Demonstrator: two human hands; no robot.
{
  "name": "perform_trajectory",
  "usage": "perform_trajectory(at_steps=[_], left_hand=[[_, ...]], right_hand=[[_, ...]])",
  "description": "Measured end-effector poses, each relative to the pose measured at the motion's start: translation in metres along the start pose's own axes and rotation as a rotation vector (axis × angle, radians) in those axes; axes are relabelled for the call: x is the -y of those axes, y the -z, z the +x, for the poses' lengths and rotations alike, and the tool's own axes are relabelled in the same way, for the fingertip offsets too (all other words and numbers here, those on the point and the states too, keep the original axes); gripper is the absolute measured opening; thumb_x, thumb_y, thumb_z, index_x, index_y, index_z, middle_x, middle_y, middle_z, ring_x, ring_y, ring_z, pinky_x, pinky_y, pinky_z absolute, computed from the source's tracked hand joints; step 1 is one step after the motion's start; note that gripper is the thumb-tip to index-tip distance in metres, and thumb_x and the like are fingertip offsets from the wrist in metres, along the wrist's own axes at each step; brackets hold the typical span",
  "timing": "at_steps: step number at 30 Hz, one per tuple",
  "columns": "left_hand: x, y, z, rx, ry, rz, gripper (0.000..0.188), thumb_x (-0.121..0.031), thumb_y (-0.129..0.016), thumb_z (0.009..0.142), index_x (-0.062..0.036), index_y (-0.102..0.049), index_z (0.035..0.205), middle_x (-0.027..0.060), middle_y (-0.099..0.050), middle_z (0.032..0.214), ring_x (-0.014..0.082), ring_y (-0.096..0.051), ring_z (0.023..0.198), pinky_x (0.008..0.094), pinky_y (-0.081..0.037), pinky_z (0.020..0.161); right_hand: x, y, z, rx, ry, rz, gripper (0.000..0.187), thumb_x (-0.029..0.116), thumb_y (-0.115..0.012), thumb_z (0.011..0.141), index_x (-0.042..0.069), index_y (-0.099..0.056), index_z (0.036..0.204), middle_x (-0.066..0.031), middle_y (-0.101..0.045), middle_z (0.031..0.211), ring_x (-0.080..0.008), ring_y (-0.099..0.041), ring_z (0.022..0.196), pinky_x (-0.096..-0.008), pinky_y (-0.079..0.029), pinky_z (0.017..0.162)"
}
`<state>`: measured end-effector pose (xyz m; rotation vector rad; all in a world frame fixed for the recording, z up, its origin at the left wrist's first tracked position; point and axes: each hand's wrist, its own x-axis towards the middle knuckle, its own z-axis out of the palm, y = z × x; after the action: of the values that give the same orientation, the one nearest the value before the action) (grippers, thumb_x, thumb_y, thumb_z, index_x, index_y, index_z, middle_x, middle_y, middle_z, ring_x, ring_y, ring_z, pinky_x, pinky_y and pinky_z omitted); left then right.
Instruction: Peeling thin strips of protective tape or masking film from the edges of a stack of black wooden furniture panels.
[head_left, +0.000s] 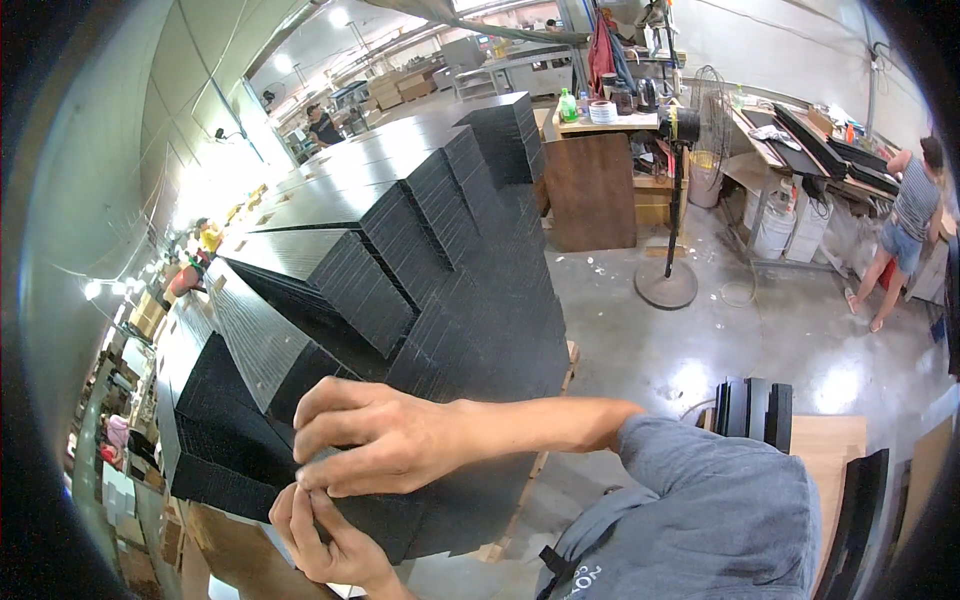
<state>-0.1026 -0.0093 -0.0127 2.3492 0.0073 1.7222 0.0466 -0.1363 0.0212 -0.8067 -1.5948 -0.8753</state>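
My right hand (365,437) reaches in from the right, its fingers curled and their tips pinched together. Just below it my left hand (325,542) comes up from the lower edge, also in a pinch. The fingertips of both hands meet; anything between them is too small or hidden to make out. Behind and under the hands stand tall stacks of black panels (480,300) with ridged edges. Nearest to my fingers is a long black panel (265,335), lying at a slant over a lower black stack (225,425).
A pedestal fan (668,285) stands on the grey floor beyond the stacks. Behind it is a brown cabinet (592,190). At right a person (908,215) in a striped top works by a bench (770,150). Black strips (755,410) stand beside my right shoulder.
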Motion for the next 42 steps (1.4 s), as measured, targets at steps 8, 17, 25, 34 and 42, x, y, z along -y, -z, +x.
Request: perform_trajectory(at_steps=[8, 17, 25, 34, 42], left_hand=[[-0.023, -0.005, -0.021, 0.112, 0.168, -0.069, 0.015, -0.003, -0.065, 0.096, 0.0075, -0.068, 0.107, 0.0153, -0.067, 0.099, 0.0269, -0.065, 0.089, 0.0361, -0.052, 0.078], [-0.030, -0.018, -0.003, 0.108, 0.052, -0.147, 0.016, 0.007, -0.070, 0.086, 0.0079, -0.068, 0.102, 0.0188, -0.069, 0.096, 0.0297, -0.066, 0.084, 0.0360, -0.052, 0.078], [-0.003, -0.015, 0.032, -0.132, -0.043, 0.034, 0.025, 0.010, -0.070, 0.087, 0.0017, -0.075, 0.110, 0.0122, -0.065, 0.093, 0.0194, -0.062, 0.079, 0.0295, -0.050, 0.068], [0.010, -0.032, 0.064, -0.124, -0.085, 0.139, 0.029, 0.009, -0.072, 0.087, -0.0030, -0.076, 0.112, 0.0092, -0.067, 0.094, 0.0172, -0.061, 0.082, 0.0283, -0.049, 0.072], [0.021, -0.040, 0.061, -0.129, -0.189, 0.192, 0.028, 0.010, -0.072, 0.086, -0.0017, -0.076, 0.112, 0.0115, -0.067, 0.094, 0.0183, -0.061, 0.081, 0.0291, -0.049, 0.070]], right_hand=[[-0.004, 0.011, -0.018, 0.195, -0.085, 0.226, 0.014, 0.009, -0.073, 0.089, 0.002, -0.069, 0.100, -0.0091, -0.056, 0.092, -0.0284, -0.054, 0.094, -0.0377, -0.051, 0.073], [-0.022, 0.042, 0.001, 0.132, -0.116, 0.176, 0.013, 0.011, -0.077, 0.086, 0.005, -0.075, 0.097, -0.0071, -0.068, 0.086, -0.0260, -0.063, 0.092, -0.0377, -0.052, 0.082], [-0.105, 0.030, 0.004, 0.005, -0.179, -0.093, 0.026, 0.028, -0.071, 0.092, 0.010, -0.075, 0.111, -0.0068, -0.071, 0.117, -0.0290, -0.055, 0.122, -0.0443, -0.042, 0.108], [-0.124, 0.000, -0.019, 0.029, -0.314, 0.228, 0.034, 0.031, -0.053, 0.104, 0.004, -0.073, 0.113, -0.0121, -0.069, 0.117, -0.0265, -0.059, 0.122, -0.0424, -0.045, 0.106], [-0.131, -0.007, -0.025, -0.082, -0.250, 0.195, 0.026, 0.026, -0.056, 0.102, 0.004, -0.069, 0.108, -0.0101, -0.070, 0.111, -0.0274, -0.061, 0.112, -0.0395, -0.046, 0.101]])
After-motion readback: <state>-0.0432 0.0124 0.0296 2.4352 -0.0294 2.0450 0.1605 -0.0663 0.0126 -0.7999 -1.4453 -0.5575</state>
